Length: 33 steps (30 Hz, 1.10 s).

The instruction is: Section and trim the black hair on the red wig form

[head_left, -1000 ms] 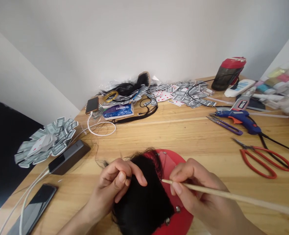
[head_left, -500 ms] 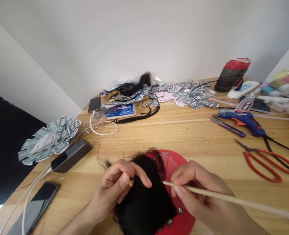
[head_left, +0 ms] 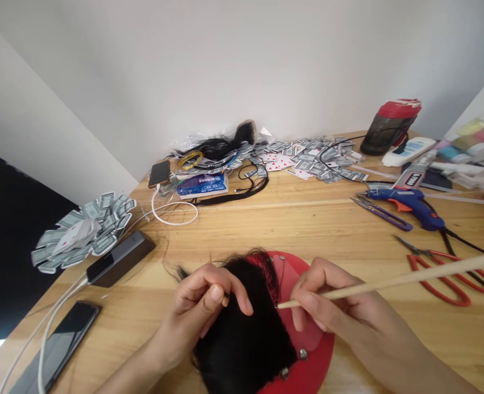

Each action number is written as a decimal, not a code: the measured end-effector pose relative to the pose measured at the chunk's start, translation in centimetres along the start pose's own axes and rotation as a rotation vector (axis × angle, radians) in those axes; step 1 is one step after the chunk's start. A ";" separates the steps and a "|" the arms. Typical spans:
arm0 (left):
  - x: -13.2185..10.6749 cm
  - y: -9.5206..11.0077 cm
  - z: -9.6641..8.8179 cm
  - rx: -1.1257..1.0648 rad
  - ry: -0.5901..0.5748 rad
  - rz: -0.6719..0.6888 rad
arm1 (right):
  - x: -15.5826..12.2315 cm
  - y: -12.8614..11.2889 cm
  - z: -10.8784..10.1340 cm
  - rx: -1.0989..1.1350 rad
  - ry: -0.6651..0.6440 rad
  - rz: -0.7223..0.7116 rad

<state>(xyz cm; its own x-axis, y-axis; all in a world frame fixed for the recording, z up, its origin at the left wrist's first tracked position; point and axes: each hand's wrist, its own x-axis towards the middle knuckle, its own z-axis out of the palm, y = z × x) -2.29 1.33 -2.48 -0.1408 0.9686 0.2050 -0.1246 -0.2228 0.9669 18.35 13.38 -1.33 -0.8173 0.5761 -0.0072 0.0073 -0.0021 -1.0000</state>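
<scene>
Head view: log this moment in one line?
Left hand: pinching something dark; right hand: holding wooden stick, tip by black hair; hair: on red base

Prob. a small craft workspace; home or workshop, I can't tell. On my feed: wooden table (head_left: 266, 224) vs. white walls (head_left: 307, 60), w/ black hair (head_left: 242, 345) pinned to a red base (head_left: 326, 350), glue gun (head_left: 426, 212), scissors (head_left: 423, 252) & misc. playing cards (head_left: 280, 163).

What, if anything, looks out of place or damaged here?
Playing cards lie strewn in an overlapping heap at the back of the table, some face up, looking dumped rather than stacked. At left, a round spread of cards appears to jut past the table edge. No clear damage or spill.
</scene>
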 end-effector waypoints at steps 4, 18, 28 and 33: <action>-0.1 0.0 0.1 -0.009 -0.002 0.016 | 0.1 0.3 0.1 -0.035 0.024 -0.057; 0.2 0.9 0.3 0.187 -0.033 0.087 | 0.0 0.0 0.9 -0.154 0.160 -0.128; 0.2 1.1 0.4 0.215 -0.050 0.081 | -0.3 -0.2 1.6 -0.119 0.297 -0.043; -0.5 1.9 0.2 0.321 -0.013 0.051 | -0.3 0.0 1.9 -0.055 0.334 -0.014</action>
<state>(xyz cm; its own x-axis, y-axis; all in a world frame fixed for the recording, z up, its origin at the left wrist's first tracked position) -2.26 0.49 -0.74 -0.1263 0.9588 0.2545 0.1986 -0.2269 0.9535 17.50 11.70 -1.37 -0.5836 0.8119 0.0164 0.0359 0.0460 -0.9983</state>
